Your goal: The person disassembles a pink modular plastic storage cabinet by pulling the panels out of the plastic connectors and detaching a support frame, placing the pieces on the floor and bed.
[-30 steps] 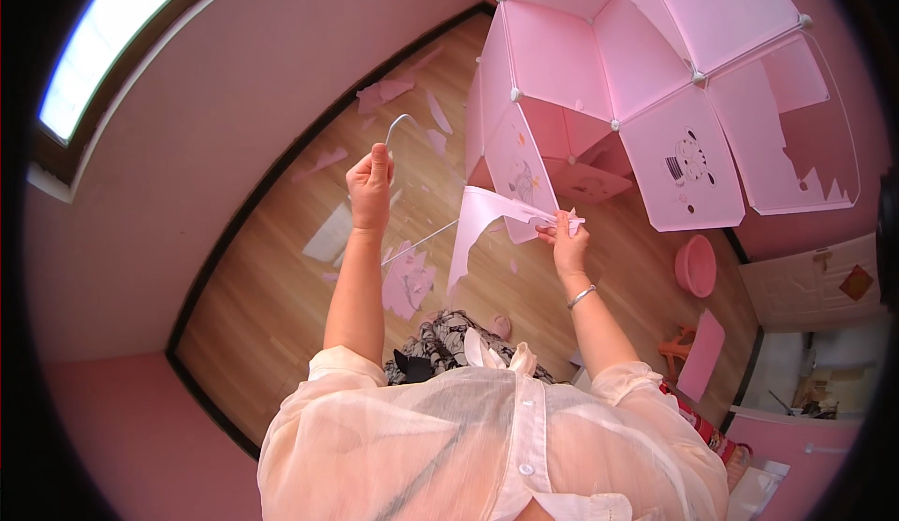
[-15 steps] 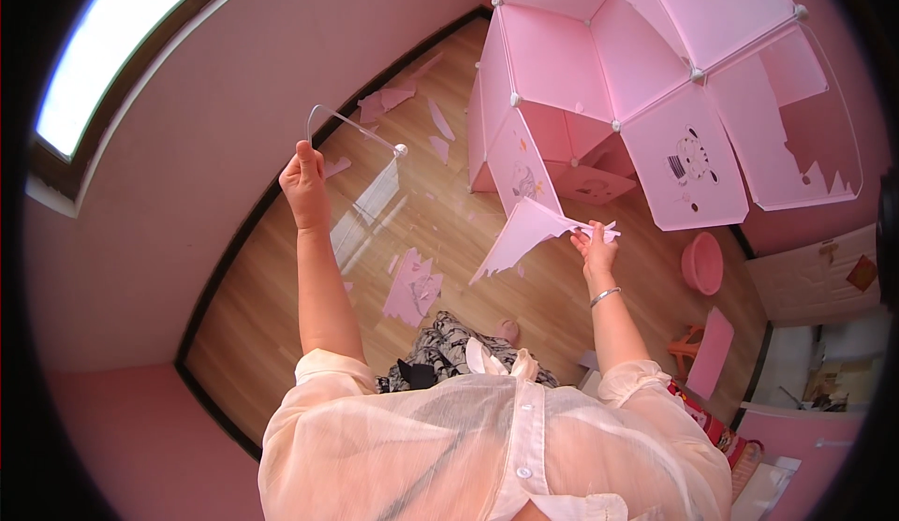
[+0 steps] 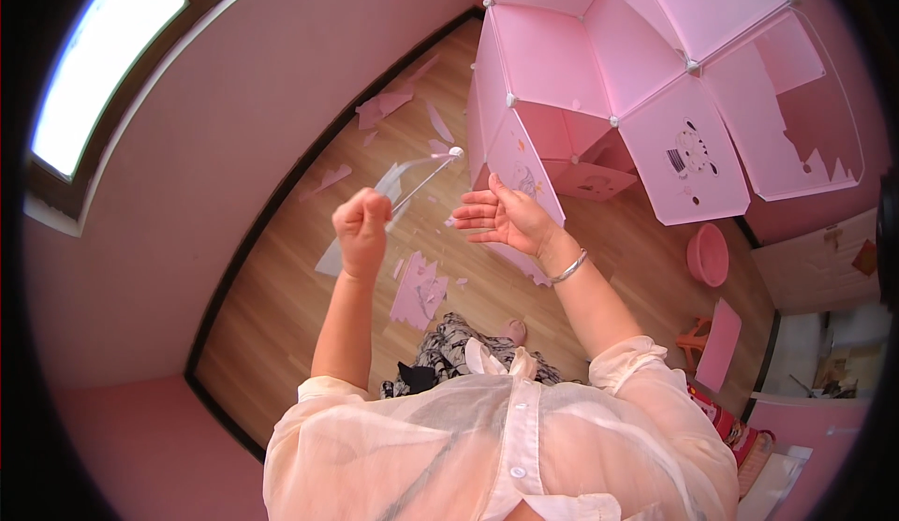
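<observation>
My left hand [image 3: 361, 226] is closed in a fist round a thin bent white wire frame [image 3: 423, 183]. A white knob [image 3: 456, 153] sits at the wire's far end, close to my right fingertips. My right hand [image 3: 513, 219] is open, palm turned to the left and fingers stretched out, with a silver bangle on its wrist. Partly hidden beneath it is a torn pink plastic sheet [image 3: 524, 265], below the cabinet door. Behind the hand stands the pink cube cabinet [image 3: 548, 58], built of panels and white connectors; a printed door [image 3: 518, 161] hangs from it.
Torn pink pieces [image 3: 419, 292] lie about the wooden floor, with more [image 3: 384, 105] near the wall. A jagged, broken panel [image 3: 763, 100] hangs at the cabinet's right. A pink basin [image 3: 707, 254], an orange stool [image 3: 694, 338] and a pink panel [image 3: 719, 345] stand at the right.
My left hand has moved right and down with the wire frame. My right hand has let go of the torn pink sheet, opened, and moved left toward the wire's knob.
</observation>
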The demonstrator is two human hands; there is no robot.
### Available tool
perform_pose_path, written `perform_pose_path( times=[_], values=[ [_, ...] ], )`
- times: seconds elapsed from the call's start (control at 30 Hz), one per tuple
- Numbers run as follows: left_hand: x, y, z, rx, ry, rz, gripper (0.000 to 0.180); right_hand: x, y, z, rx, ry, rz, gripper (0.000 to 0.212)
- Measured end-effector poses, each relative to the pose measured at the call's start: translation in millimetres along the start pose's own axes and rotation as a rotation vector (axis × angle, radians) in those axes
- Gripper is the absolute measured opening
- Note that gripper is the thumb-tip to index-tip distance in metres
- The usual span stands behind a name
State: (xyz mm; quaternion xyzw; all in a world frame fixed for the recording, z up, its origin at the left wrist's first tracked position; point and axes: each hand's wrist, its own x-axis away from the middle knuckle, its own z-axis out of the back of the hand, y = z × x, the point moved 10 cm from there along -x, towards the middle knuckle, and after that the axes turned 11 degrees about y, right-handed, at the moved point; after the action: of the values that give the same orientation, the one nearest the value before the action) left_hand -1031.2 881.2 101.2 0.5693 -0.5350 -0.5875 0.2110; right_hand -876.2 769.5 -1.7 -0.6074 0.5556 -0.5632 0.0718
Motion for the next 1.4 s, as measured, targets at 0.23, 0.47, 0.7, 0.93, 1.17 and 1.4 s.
perform_pose_path(
  times=[0.23, 0.47, 0.7, 0.93, 1.17, 1.4],
  values=[
    [108.7, 10.5, -91.7, -0.301, -0.611, -0.453, 0.025, 45.1, 19.2, -13.9, -0.242, -0.107, -0.154, 0.026],
    [151.7, -59.4, -109.5, -0.276, -0.997, -0.218, 0.020, 64.1, 32.8, 5.9, 0.492, 0.127, 0.357, 0.027],
    [87.2, -99.7, -103.2, 0.395, -0.517, 0.879, 0.038, 83.1, 24.7, 29.2, 0.573, 0.217, 0.364, 0.026],
    [89.4, -111.7, -129.6, 0.427, -0.442, 0.955, 0.016, 93.6, 49.3, 37.5, 0.637, 0.153, 0.233, 0.028],
    [103.9, -113.9, -115.0, 0.116, -0.640, 1.001, 0.014, 100.8, 75.6, 52.2, 0.230, 0.058, -0.014, 0.032],
    [95.3, -169.4, -3.2, -0.834, -0.944, 0.746, 0.016, 106.3, 70.1, 71.9, 0.349, 0.134, 0.116, 0.032]
  ],
)
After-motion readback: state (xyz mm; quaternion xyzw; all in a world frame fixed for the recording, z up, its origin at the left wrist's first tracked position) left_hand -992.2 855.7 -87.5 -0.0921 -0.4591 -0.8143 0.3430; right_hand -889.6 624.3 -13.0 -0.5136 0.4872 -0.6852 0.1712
